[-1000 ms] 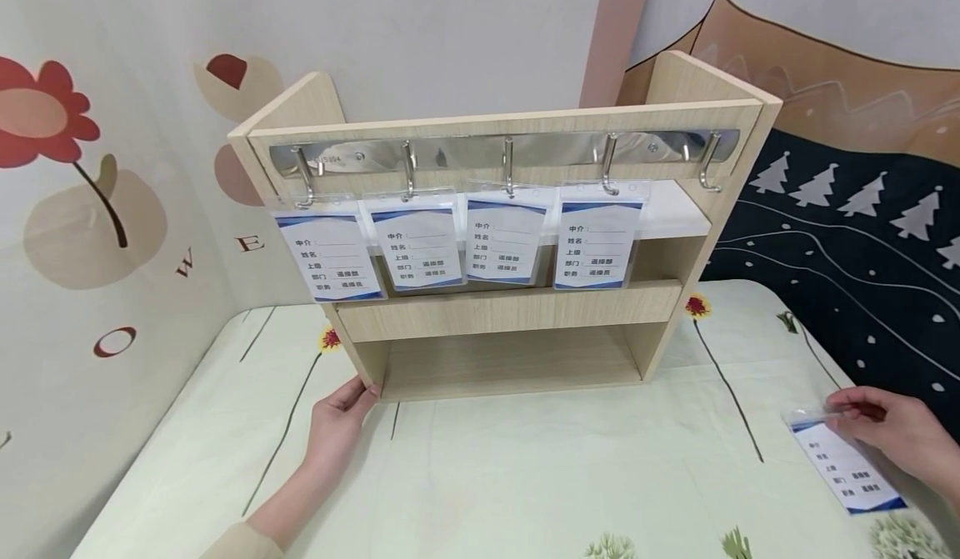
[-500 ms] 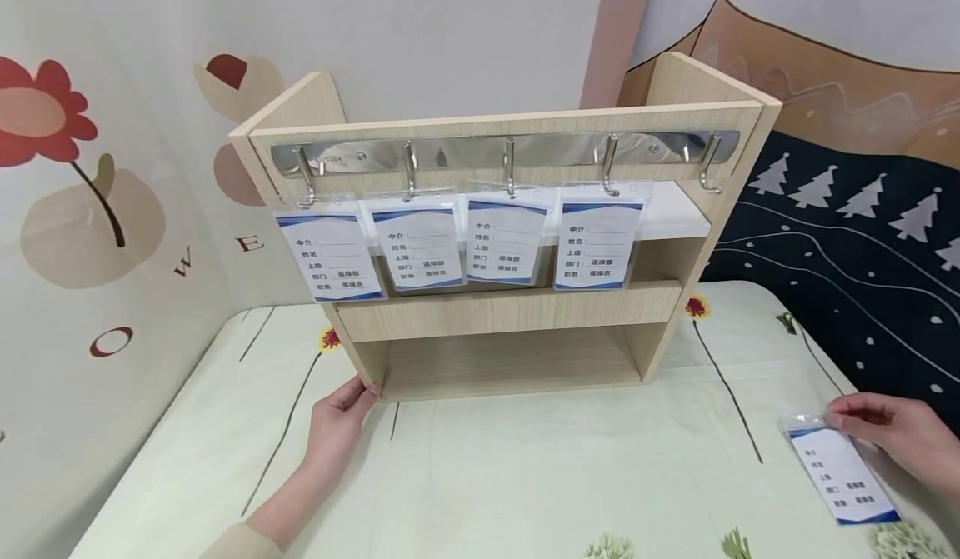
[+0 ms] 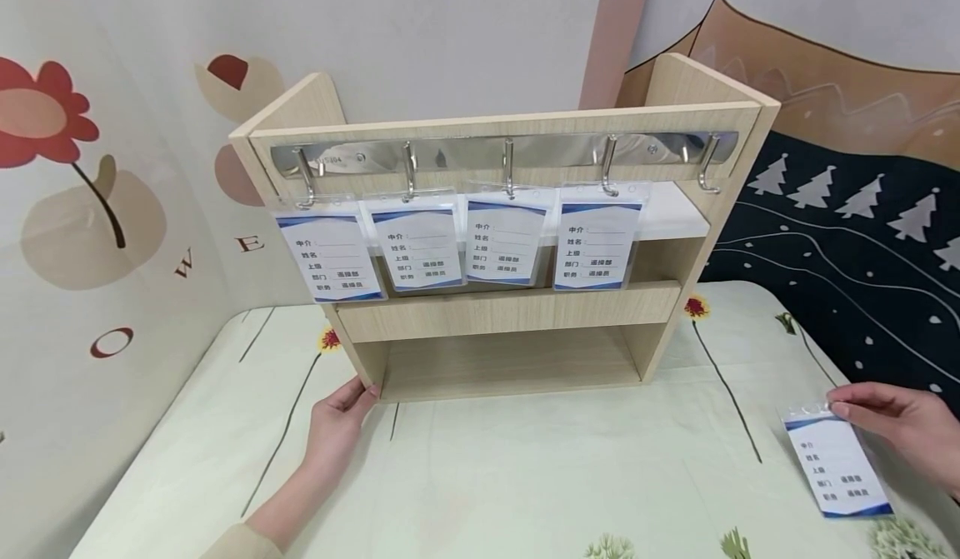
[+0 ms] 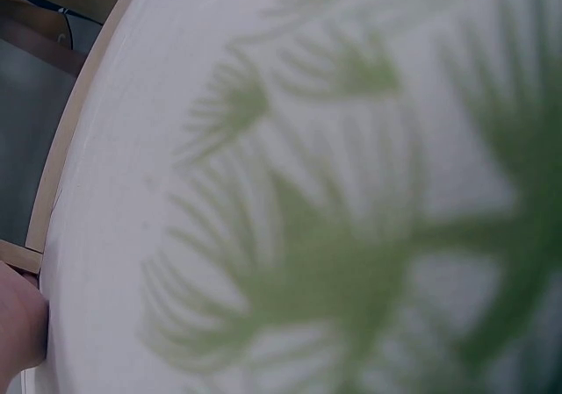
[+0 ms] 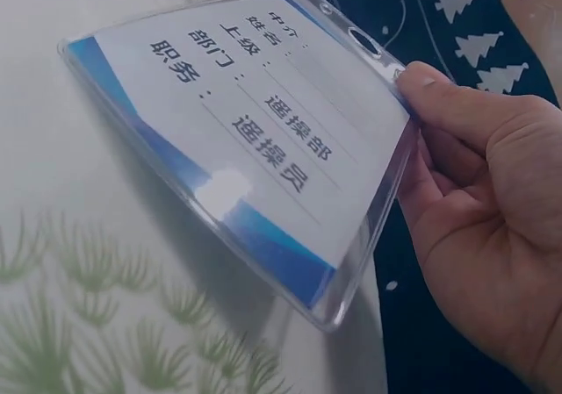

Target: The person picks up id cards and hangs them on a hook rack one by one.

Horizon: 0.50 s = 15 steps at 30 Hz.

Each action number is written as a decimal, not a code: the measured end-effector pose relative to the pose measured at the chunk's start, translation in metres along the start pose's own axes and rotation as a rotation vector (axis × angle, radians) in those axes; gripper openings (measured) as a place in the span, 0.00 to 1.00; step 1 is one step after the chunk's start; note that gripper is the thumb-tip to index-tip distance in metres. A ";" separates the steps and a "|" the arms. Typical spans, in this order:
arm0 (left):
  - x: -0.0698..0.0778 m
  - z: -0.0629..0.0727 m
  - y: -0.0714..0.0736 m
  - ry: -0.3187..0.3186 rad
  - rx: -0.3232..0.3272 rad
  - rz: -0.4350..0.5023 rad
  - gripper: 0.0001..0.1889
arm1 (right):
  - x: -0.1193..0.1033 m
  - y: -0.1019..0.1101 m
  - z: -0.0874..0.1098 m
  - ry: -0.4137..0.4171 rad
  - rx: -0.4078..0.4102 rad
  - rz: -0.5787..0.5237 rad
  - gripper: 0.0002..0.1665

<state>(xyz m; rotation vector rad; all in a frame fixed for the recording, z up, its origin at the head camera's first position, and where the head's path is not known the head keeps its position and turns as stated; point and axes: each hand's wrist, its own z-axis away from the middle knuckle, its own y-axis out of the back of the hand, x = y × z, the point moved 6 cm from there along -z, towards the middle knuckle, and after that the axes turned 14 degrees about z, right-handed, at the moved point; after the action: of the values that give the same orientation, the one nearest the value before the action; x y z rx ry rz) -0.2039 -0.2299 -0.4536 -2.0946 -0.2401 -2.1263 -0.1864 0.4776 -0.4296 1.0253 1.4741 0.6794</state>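
At the right of the head view my right hand (image 3: 903, 426) pinches a clear plastic badge holder (image 3: 836, 467) by its upper right corner, thumb on the front. Its white card has blue bands and printed Chinese text. The right wrist view shows this badge holder (image 5: 255, 139) tilted above the bedding, its slot near the thumb. My left hand (image 3: 341, 417) grips the lower left corner of a pale wooden shelf (image 3: 510, 309). Only part of the left hand (image 4: 19, 324) enters the left wrist view. Several similar badge holders (image 3: 597, 242) hang from hooks on the shelf's front.
A shiny metal hook rail (image 3: 465, 152) runs along the shelf's upper board, with its rightmost hook (image 3: 708, 163) beside the side panel. Pale floral bedding (image 3: 540, 467) lies under everything. Patterned curtains (image 3: 135, 167) stand at the left, and a dark tree-print fabric (image 3: 862, 234) hangs at the right.
The right hand keeps its pinch on the badge holder, which has turned more upright and shifted slightly, its lower end swinging left. The left hand and shelf have stayed put.
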 end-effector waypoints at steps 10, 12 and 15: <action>0.001 0.000 -0.001 0.014 -0.012 0.008 0.24 | -0.026 0.020 0.000 0.062 0.112 -0.107 0.11; 0.001 0.001 -0.001 0.017 -0.007 0.005 0.23 | -0.033 0.025 -0.001 0.060 0.128 -0.125 0.14; 0.000 0.001 0.000 0.020 -0.006 -0.003 0.23 | -0.045 0.033 -0.002 0.091 0.166 -0.161 0.19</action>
<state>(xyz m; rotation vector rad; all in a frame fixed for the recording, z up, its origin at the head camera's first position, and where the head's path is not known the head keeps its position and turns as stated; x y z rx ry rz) -0.2032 -0.2295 -0.4532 -2.0764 -0.2356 -2.1512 -0.1829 0.4531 -0.3800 0.9982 1.6951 0.5002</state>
